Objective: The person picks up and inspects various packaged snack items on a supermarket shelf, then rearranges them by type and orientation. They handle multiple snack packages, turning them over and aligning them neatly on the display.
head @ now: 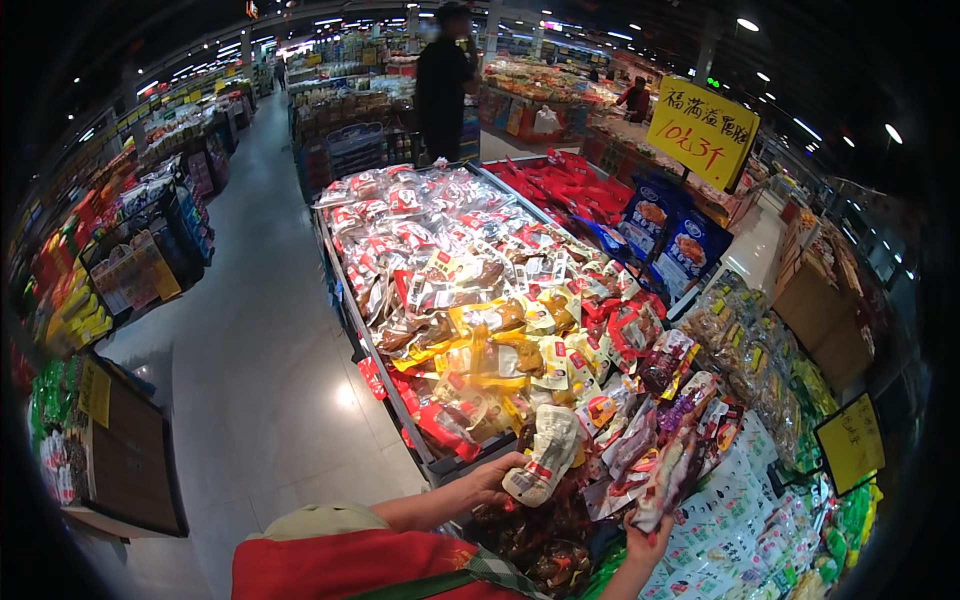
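My left hand (495, 478) grips a cream-coloured plastic food packet (546, 454) near the front corner of a display bin (439, 466). To its right, my right hand (646, 541) holds the lower end of a long, clear vacuum-sealed food packet (667, 480), with reddish contents showing. Under and around the hands lie more sealed packets, among them purple and red ones (666, 364). Dark brown vacuum-packed food (559, 562) lies between my forearms. Beyond my left hand, yellow and clear food packets (499, 356) are heaped in the bin.
White-and-green packets (712, 517) lie at the right. Blue bags (686, 251) and red packets (559, 184) fill the far right part. Yellow handwritten signs (701, 127) stand above the goods. A grey-floored aisle (255, 322) runs along the left. A person in dark clothes (442, 94) stands beyond the bin.
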Motion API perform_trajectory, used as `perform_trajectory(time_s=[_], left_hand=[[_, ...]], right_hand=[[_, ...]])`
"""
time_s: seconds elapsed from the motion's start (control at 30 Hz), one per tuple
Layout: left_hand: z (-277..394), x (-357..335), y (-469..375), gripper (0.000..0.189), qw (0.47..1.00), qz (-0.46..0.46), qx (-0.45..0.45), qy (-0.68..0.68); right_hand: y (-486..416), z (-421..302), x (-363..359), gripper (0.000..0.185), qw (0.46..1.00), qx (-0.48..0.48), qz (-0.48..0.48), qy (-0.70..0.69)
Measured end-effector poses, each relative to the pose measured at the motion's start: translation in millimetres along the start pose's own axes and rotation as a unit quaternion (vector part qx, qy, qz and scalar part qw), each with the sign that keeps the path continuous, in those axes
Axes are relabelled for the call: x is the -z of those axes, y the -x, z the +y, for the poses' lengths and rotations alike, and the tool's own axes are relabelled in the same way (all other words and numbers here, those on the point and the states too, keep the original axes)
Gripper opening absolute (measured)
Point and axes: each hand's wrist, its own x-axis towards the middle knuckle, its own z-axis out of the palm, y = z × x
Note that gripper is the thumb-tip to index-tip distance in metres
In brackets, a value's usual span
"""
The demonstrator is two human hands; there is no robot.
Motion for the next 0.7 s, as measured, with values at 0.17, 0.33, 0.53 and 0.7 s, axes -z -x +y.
perform_trajectory(time_s=[0.17,0.33,0.53,0.7], left_hand=[[-13.1,-20.9,-8.7,0.049,0.987,0.125,0.003,-0.104],[-47.8,-30.4,-27.1,0.074,0.960,0.187,0.043,-0.204],[-63.3,-0.5,-35.0,0.095,0.931,0.146,-0.088,-0.324],[-37.4,-29.1,-77.4,0.111,0.860,0.083,-0.190,-0.466]], right_hand=[[69.7,42.2,-24.8,0.070,0.987,-0.011,-0.156,-0.022],[104.9,97.0,-74.0,0.095,0.925,0.035,-0.141,0.351],[120.1,116.6,-91.5,0.098,0.924,0.046,-0.114,0.361],[89.1,95.7,-97.2,0.093,0.909,0.150,-0.109,0.373]])
